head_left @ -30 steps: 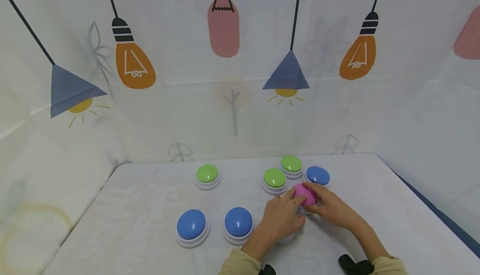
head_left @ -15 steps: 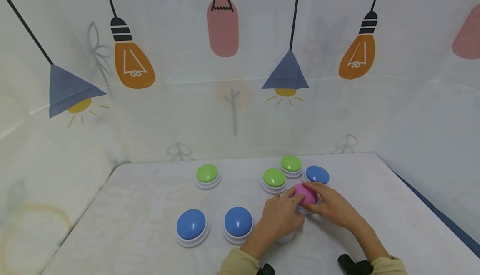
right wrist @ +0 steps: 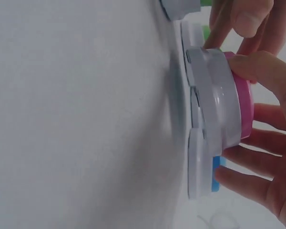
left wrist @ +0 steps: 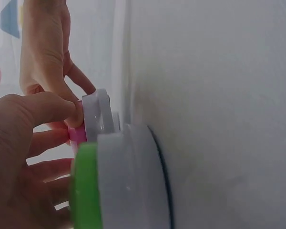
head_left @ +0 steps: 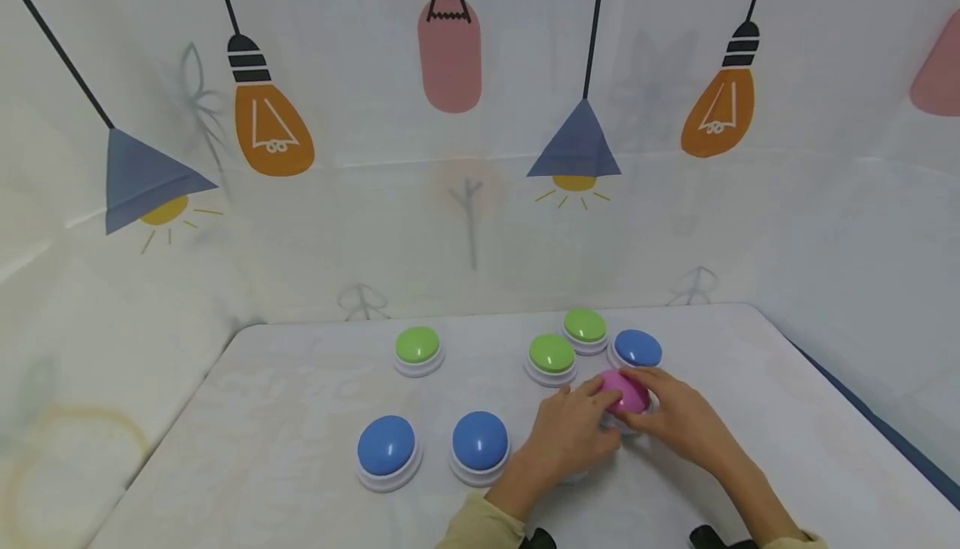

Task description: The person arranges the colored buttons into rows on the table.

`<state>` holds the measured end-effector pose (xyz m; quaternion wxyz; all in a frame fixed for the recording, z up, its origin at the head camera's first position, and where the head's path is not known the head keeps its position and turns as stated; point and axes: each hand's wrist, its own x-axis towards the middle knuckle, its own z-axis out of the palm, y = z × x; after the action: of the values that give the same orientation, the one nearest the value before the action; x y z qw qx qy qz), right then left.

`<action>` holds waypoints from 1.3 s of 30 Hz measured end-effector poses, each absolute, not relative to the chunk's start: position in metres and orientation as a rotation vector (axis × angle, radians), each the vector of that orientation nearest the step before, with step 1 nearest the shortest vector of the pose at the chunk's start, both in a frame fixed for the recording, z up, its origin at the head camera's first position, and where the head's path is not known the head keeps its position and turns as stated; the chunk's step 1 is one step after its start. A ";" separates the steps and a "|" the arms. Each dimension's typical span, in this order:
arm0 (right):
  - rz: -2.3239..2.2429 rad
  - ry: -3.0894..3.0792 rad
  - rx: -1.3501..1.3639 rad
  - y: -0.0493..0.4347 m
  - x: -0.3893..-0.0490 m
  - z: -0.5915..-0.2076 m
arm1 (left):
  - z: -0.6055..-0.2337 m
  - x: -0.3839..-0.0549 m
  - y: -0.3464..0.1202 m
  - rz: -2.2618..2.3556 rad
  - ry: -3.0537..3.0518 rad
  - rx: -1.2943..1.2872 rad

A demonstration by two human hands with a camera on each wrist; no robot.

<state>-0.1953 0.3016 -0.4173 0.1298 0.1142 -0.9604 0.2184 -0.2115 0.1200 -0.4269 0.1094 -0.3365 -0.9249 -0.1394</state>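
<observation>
A pink push button [head_left: 628,393] with a round white base stands among other buttons on the right part of the table. My left hand [head_left: 572,432] pinches its near left side with thumb and fingers. From the right, my right hand [head_left: 686,421] grips the same button, thumb at the front and fingers around the far side. In the right wrist view the pink dome [right wrist: 245,107] and its white base [right wrist: 219,98] sit between both hands. A green push button [left wrist: 86,191] lies close under my left hand in the left wrist view, mostly hidden in the head view.
Behind the pink button are two green buttons [head_left: 552,353] [head_left: 585,326] and a blue button [head_left: 638,348]. Two more blue buttons [head_left: 386,446] [head_left: 480,441] stand left of my hands. Another green button [head_left: 417,345] is at the back left of the white table [head_left: 285,416].
Over the last half second both hands have shifted slightly right, and the pink push button has moved with them, away from the green button in front. Both hands keep their hold.
</observation>
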 end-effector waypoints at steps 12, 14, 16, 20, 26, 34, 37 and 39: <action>0.580 -2.728 0.284 0.311 -0.161 -0.414 | -0.409 -0.187 0.125 -0.295 -2.695 -1.140; 0.583 -2.730 0.270 0.311 -0.156 -0.416 | -0.408 -0.183 0.125 -0.292 -2.705 -1.163; 0.580 -2.720 0.269 0.313 -0.151 -0.418 | -0.408 -0.179 0.126 -0.273 -2.701 -1.190; 0.563 -2.718 0.252 0.315 -0.142 -0.422 | -0.410 -0.173 0.128 -0.214 -2.674 -1.244; 0.594 -2.775 0.194 0.317 -0.135 -0.427 | -0.412 -0.168 0.131 -0.182 -2.700 -1.280; 0.702 -2.858 0.186 0.318 -0.136 -0.430 | -0.416 -0.170 0.131 -0.120 -2.708 -1.325; 0.741 -2.918 0.173 0.320 -0.137 -0.429 | -0.418 -0.170 0.133 -0.088 -2.729 -1.348; 0.771 -2.960 0.168 0.322 -0.139 -0.429 | -0.419 -0.171 0.133 -0.077 -2.751 -1.359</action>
<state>-0.1388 0.3218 -0.4286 0.0389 0.0548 -0.9655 0.2515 -0.1707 0.1334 -0.4190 0.0360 -0.4426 -0.8957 -0.0250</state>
